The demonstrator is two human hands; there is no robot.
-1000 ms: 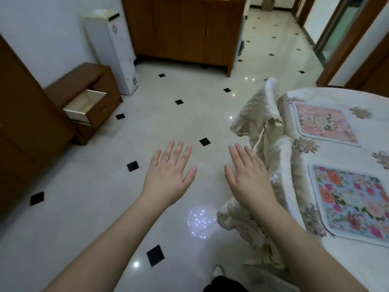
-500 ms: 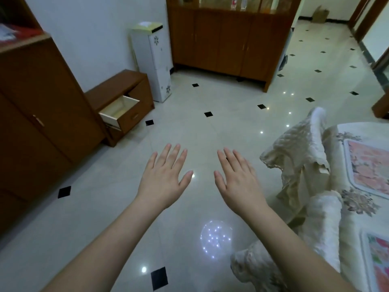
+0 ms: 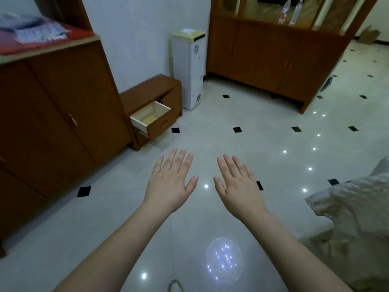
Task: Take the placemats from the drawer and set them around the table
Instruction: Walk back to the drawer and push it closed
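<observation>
Both hands flat, left hand (image 3: pixel 171 183), right hand (image 3: pixel 239 186), holding nothing

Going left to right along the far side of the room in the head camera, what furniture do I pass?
Tall cabinet → low cabinet with the open drawer → white stand → wide sideboard with two bottles on it.

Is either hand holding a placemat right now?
No: the left hand and right hand are both spread flat and empty above the floor.
</observation>
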